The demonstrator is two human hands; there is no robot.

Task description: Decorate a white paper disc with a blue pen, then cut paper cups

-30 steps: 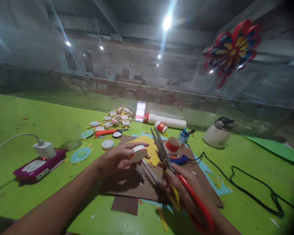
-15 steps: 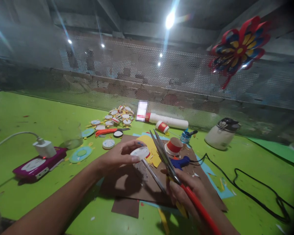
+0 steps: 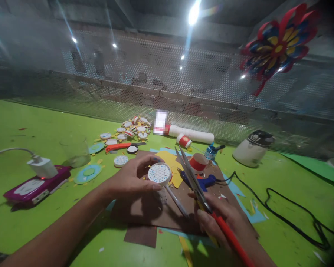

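Over the bench (image 3: pixel 50 126), the left hand (image 3: pixel 128 176) grips a disc (image 3: pixel 159 173) in its fingers, the right hand (image 3: pixel 219 211) scissors (image 3: pixel 194 181); discs heaped beyond (image 3: pixel 141 129) bear yellow strips (image 3: pixel 96 140), the held one shows none.

Left hand (image 3: pixel 130 176): bare, slim fingers; small blue smudge (image 3: pixel 157 159) on one finger, near the tip. Left forearm (image 3: pixel 64 221) bare, slender, smooth in outline. Right hand (image 3: pixel 219 211) also bare, right forearm (image 3: pixel 252 243) likewise; nail detail too small to read.
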